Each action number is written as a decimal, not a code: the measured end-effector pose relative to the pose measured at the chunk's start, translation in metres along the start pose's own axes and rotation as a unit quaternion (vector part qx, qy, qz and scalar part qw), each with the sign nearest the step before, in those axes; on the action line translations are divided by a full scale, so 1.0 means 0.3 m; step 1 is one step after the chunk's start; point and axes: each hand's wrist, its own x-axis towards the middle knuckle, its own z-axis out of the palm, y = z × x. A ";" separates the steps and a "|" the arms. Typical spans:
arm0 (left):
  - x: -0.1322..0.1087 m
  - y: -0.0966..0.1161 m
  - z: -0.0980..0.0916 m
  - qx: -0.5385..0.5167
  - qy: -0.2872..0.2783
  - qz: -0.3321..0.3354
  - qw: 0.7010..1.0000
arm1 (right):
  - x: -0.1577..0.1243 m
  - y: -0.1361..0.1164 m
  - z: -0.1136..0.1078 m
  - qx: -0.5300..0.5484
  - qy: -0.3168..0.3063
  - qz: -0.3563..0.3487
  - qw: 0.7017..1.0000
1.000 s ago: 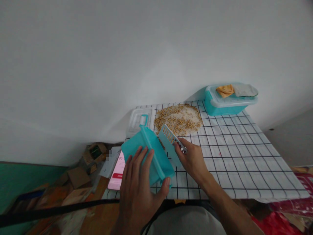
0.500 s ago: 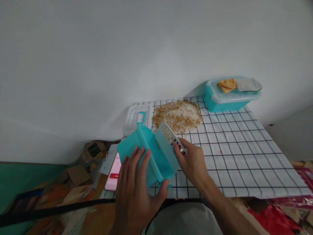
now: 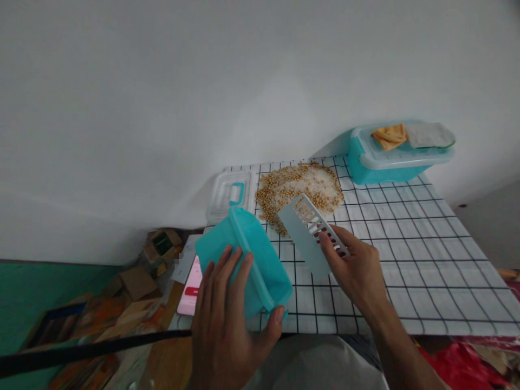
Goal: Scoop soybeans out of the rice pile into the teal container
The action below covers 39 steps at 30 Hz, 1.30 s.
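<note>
My left hand [image 3: 227, 314] grips a teal plastic storage box [image 3: 217, 241], its fingers along the outer side and its thumb near the rim. The box is tilted, its open mouth facing right. In my right hand [image 3: 355, 260] is a pale grey slotted plastic basket [image 3: 303, 233], held on edge by its slotted side, just right of the box and apart from it. Behind the basket lies a spread pile of yellow beans mixed with white grains [image 3: 300, 184] on the checked tablecloth [image 3: 390, 254].
A clear lid [image 3: 225, 189] with a teal handle lies at the back left. The pink phone [image 3: 190, 287] is partly behind my left hand. At the back right stands a closed teal box [image 3: 374, 172], with a yellow cloth [image 3: 390, 135] and a grey cloth [image 3: 430, 134] on top.
My right hand has drawn the slotted basket away from the box mouth, to the right. My left hand and the tilted box stay nearly in place. The view has shifted slightly.
</note>
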 end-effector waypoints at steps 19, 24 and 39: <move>0.008 0.000 0.006 -0.002 0.016 0.013 1.000 | -0.034 0.206 -0.155 0.012 0.002 0.161 0.987; 0.010 0.003 0.009 0.004 0.021 0.012 1.000 | -0.021 0.205 -0.116 0.064 -0.031 0.141 0.987; 0.006 0.001 0.011 0.013 0.020 0.006 1.000 | -0.077 0.143 -0.029 0.093 -0.052 0.114 0.988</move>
